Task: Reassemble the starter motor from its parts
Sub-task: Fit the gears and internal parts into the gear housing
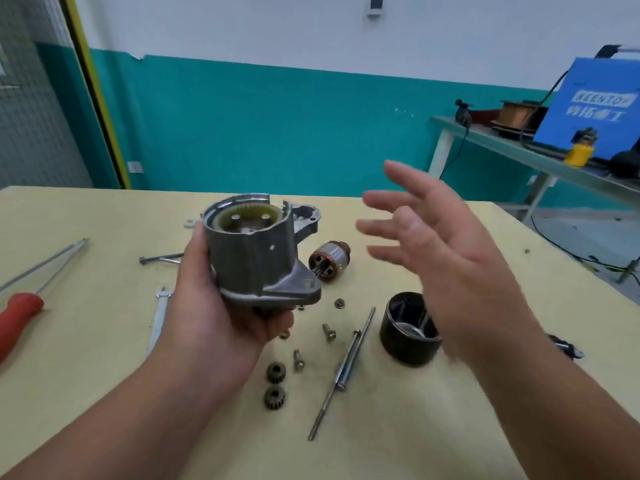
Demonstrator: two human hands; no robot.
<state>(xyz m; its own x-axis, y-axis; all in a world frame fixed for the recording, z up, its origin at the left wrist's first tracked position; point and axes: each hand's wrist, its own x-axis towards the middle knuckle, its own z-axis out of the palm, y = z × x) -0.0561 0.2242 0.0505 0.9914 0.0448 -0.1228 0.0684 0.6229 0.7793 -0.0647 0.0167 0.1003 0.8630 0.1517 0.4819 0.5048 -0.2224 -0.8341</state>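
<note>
**Drive housing in left hand, right hand free**

I see the left hand [221,306] grasping the grey drive housing [256,258] from below and behind. It holds it clear of the surface [104,393] with the open end up, showing a yellowish ring gear inside. The right hand [450,265] is released, with fingers spread and blurred, and holds nothing. It hovers over the black field casing [405,327]. On the surface, the armature [329,259] lies just behind the housing. Two small gears [276,372] sit near the left wrist, beside loose screws [329,331] and long through-bolts [343,368]. A red-handled screwdriver [20,313] lies far left.
</note>
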